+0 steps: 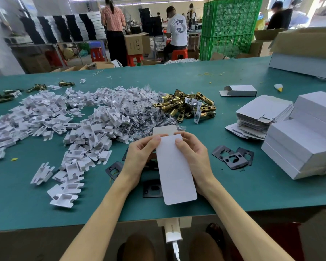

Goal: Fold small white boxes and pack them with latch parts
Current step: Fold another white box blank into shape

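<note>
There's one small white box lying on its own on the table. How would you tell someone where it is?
Start at the green table, on its right side where the stack of flat box blanks sits. Just beyond that stack lies the lone box. Unlike the flat blanks, it is folded up, with its left end flap open.

worn on the head, looking forward and down, close over the green table [45, 204], with the workshop [79, 53] beyond.
</note>
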